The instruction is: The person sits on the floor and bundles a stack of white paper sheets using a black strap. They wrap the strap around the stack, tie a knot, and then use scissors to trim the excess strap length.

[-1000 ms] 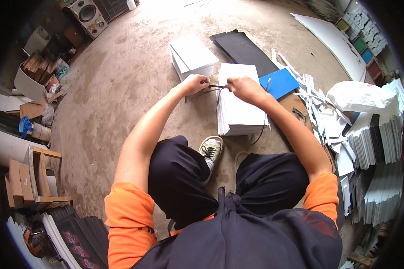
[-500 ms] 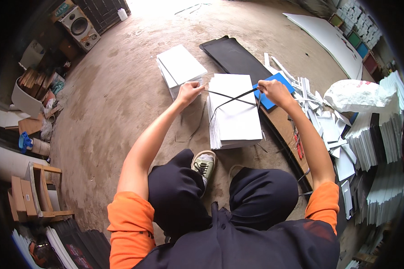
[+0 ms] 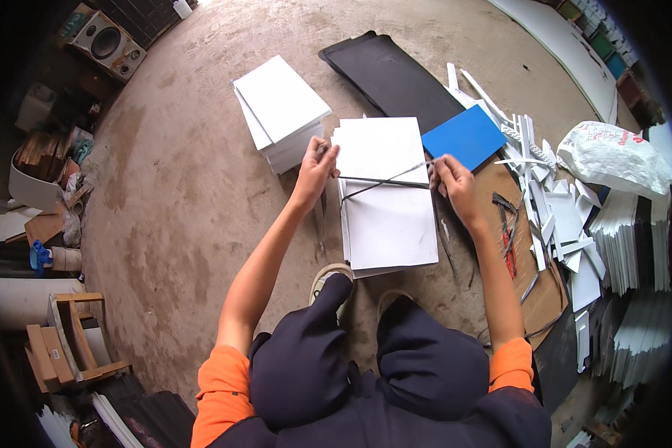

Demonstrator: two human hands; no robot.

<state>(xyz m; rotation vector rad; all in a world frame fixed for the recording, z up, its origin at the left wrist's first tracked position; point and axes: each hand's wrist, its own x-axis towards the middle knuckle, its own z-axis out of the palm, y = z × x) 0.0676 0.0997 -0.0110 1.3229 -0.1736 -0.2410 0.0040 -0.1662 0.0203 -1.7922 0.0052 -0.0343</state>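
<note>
A stack of white sheets (image 3: 392,231) lies on the floor just in front of my feet. A thin black strap (image 3: 384,183) runs round it, its two lengths crossing over the top. My left hand (image 3: 317,172) is closed in a pinch on the strap at the stack's left edge. Beyond the right edge, my right hand (image 3: 453,187) pinches the other end of the strap, with the fingertips partly hidden. Loose strap ends hang down on both sides of the stack.
A second white stack (image 3: 284,101) stands at the far left of the first. To the right are a blue sheet (image 3: 464,138), black sheets (image 3: 388,78), a brown board (image 3: 500,183), a red-handled tool (image 3: 509,250), white offcuts (image 3: 564,216) and a white sack (image 3: 612,157).
Both hands have come down lower over the stack, and the strap has drawn flatter and tighter across its top. The right hand has turned, and my view has shifted slightly.
</note>
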